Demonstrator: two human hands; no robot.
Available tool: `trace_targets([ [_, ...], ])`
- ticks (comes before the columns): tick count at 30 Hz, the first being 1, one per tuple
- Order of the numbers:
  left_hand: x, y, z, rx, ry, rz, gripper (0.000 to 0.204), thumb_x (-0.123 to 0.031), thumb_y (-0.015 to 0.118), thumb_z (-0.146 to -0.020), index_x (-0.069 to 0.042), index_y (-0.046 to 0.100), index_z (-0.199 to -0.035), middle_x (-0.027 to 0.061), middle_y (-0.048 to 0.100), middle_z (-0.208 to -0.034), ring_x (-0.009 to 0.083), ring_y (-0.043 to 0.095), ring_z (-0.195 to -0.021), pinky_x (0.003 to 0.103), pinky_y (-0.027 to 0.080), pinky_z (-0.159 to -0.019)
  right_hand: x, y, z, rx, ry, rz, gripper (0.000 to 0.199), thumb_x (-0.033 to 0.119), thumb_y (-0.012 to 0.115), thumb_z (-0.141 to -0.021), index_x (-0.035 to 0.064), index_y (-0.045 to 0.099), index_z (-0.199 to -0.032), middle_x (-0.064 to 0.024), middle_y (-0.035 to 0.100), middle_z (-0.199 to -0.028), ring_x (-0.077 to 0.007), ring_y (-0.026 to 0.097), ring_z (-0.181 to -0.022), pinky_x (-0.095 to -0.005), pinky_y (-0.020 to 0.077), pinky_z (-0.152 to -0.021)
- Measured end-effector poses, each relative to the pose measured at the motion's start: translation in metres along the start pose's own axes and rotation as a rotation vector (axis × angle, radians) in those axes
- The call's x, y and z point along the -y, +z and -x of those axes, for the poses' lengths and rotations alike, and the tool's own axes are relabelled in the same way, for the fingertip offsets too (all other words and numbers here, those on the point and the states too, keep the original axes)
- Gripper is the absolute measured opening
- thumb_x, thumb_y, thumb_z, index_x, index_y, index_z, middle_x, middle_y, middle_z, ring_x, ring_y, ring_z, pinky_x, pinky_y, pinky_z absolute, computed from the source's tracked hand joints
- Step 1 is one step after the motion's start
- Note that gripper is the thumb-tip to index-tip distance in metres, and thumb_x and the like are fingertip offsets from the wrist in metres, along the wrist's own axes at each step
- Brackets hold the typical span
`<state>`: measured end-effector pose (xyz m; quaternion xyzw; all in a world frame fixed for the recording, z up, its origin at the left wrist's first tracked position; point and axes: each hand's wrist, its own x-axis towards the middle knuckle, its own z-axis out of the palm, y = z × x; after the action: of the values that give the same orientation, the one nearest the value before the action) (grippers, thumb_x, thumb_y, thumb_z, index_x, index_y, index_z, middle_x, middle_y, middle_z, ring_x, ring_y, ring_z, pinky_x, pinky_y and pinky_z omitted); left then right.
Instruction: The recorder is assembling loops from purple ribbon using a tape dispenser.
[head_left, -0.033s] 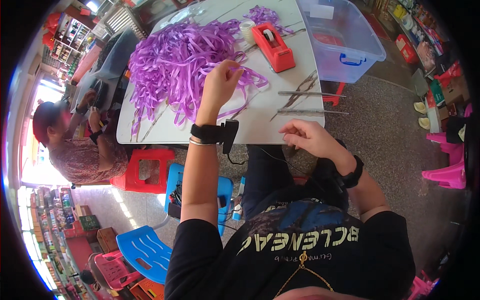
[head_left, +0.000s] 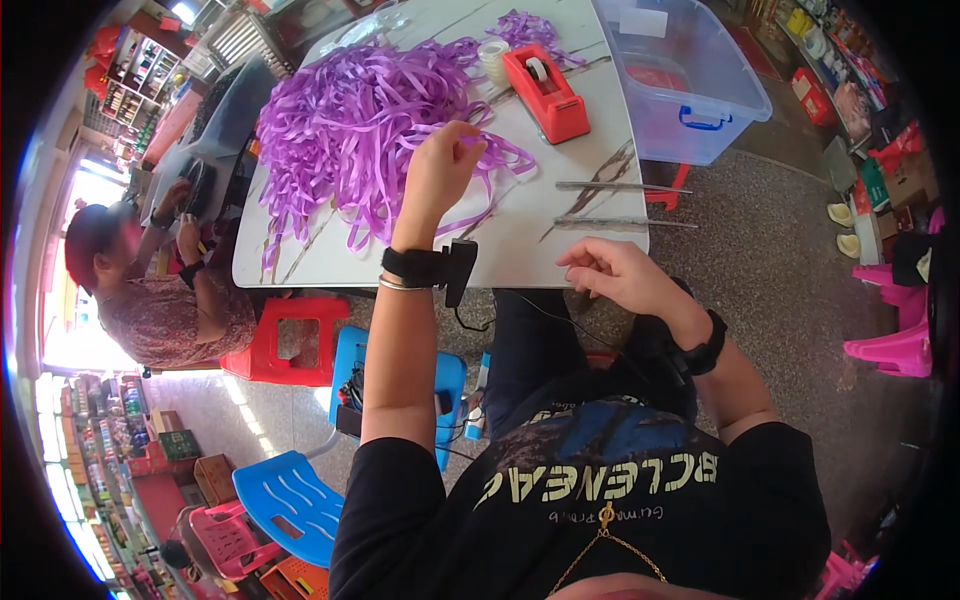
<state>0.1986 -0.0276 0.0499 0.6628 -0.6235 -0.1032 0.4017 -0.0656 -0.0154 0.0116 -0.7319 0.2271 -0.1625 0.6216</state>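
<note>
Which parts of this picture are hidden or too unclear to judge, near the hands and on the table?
- Head view: the fingertips of the left hand are behind its own back, so its grip on the purple ribbon is hidden.
- Whatever the right hand pinches is too thin to see.
- The clear plastic bin blurs its contents.
- The far end of the table is cut off by the top edge.

Left hand [head_left: 438,172] fingers [head_left: 462,142] partly buried in purple ribbon pile [head_left: 350,120]; grip unclear. Right hand [head_left: 610,272] fingertips curl under, contents too small. Clear bin [head_left: 690,75] cut off at top.
</note>
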Motion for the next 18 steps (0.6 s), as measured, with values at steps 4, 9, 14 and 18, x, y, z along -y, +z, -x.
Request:
trace_targets([
  [4,0.002,0.008,0.001,0.125,0.066,-0.093,0.023,-0.014,0.065,-0.07,-0.006,0.062,-0.091,0.0102,0.055,-0.065,0.0238,0.054,-0.059,0.033,0.042,-0.054,0.001,0.001,0.0,0.004,0.014,-0.01,0.019,0.007,0.055,-0.084,-0.0004,0.055,-0.102,-0.0025,0.059,-0.082,-0.0056,0.054,-0.069,-0.0203,0.0453,-0.061],
  [9,-0.001,0.02,0.0,0.186,0.097,-0.227,0.024,-0.016,0.068,-0.066,-0.006,0.063,-0.087,0.0115,0.057,-0.068,0.0257,0.057,-0.065,0.035,0.044,-0.058,0.001,0.003,0.002,-0.044,-0.017,-0.032,0.019,0.012,0.057,-0.083,-0.0018,0.056,-0.096,-0.0039,0.06,-0.074,-0.0083,0.055,-0.064,-0.0231,0.0453,-0.06],
  [14,0.006,0.032,0.004,0.216,0.169,-0.354,0.021,-0.017,0.069,-0.063,-0.006,0.064,-0.08,0.0125,0.058,-0.072,0.0291,0.058,-0.07,0.037,0.045,-0.062,0.002,0.0,0.002,-0.007,0.018,-0.042,0.016,0.006,0.054,-0.084,-0.0005,0.056,-0.098,-0.0018,0.058,-0.079,-0.0054,0.054,-0.067,-0.0199,0.0451,-0.059],
  [18,0.011,0.033,0.003,0.201,0.165,-0.365,0.019,-0.016,0.068,-0.066,-0.001,0.06,-0.076,0.0097,0.056,-0.069,0.0252,0.056,-0.067,0.034,0.044,-0.06,0.002,0.001,0.003,-0.027,-0.002,-0.077,0.018,0.012,0.056,-0.084,-0.0023,0.056,-0.096,-0.0036,0.058,-0.074,-0.0076,0.054,-0.063,-0.0222,0.0456,-0.057],
])
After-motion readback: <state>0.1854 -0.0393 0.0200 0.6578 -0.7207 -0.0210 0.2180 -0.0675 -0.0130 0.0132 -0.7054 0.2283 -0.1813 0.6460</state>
